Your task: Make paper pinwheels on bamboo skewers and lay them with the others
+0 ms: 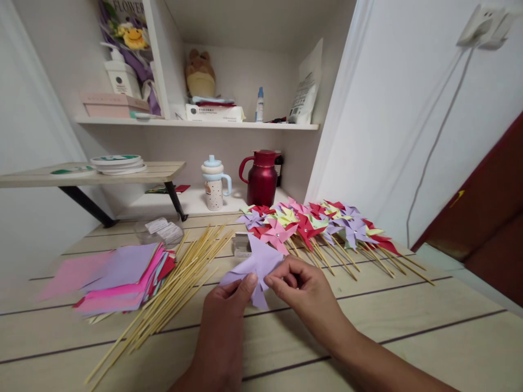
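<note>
A light purple paper pinwheel (pixel 263 258) is held up over the table between my two hands. My left hand (pixel 229 305) pinches it near the middle, thumb on the front. From the other side my right hand (pixel 306 288) has thumb and index finger closed at the pinwheel's right blade; whether a small part sits in that pinch is hidden. No stick shows on this pinwheel. Right behind it stands a small open box (pixel 242 245). Thin wooden sticks (pixel 175 288) lie in a loose bundle left of my left hand.
Stacked coloured paper sheets (pixel 122 272) lie at the left, with a clear container (pixel 159 231) behind. Finished pinwheels on sticks (pixel 306 228) are piled at the back right. A cup (pixel 214 185) and a red jug (pixel 262 179) stand behind, near a small raised shelf (pixel 163 171).
</note>
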Tool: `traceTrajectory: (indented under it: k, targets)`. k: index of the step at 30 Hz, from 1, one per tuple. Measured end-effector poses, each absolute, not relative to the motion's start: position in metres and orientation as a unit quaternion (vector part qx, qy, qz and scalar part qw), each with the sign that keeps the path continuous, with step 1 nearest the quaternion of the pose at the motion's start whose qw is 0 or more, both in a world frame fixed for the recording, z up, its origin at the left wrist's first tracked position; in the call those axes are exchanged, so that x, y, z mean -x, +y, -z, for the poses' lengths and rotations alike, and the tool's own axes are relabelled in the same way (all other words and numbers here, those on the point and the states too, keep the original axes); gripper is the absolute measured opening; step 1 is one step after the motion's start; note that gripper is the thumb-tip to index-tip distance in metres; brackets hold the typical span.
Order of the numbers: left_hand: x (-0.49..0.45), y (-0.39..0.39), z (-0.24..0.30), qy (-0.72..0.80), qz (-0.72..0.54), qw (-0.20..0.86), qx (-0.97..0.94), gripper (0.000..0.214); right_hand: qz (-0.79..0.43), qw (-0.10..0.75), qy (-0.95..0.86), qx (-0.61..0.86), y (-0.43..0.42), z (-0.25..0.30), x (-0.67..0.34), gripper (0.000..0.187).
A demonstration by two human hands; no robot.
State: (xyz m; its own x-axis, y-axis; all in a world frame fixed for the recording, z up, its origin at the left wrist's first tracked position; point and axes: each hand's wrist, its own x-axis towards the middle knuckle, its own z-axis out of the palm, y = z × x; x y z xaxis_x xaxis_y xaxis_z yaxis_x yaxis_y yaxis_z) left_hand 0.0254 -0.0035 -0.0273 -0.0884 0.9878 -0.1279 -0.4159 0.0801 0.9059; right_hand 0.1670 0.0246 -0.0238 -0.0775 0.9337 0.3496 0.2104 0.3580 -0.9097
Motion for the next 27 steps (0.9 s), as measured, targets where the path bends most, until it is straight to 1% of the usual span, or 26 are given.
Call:
traceTrajectory:
  k: [5,12,16,27]
  targets:
    - [-0.0244,-0.0048,0.0289,0.438,-0.586,0.59,-0.341,0.035,-0.318,0.508,-0.666,0.444,0.025,0.0234,-0.1673,0.017]
    - [-0.0244,-0.0035,0.0292,0.447,-0.578,0.584,-0.355,0.037,-0.308,0.501,-0.674,0.446,0.0242,0.0205,-0.1675,0.018]
    - [-0.0249,-0.0026,0.0292,0.442,-0.58,0.587,-0.351,0.034,-0.299,0.499,-0.68,0.445,0.0238,0.0207,-0.168,0.017]
    - [-0.0261,-0.0043,0.0212,0.461,-0.578,0.574,-0.352,0.029,-0.26,0.494,-0.701,0.444,0.0234,0.0194,-0.1682,0.02]
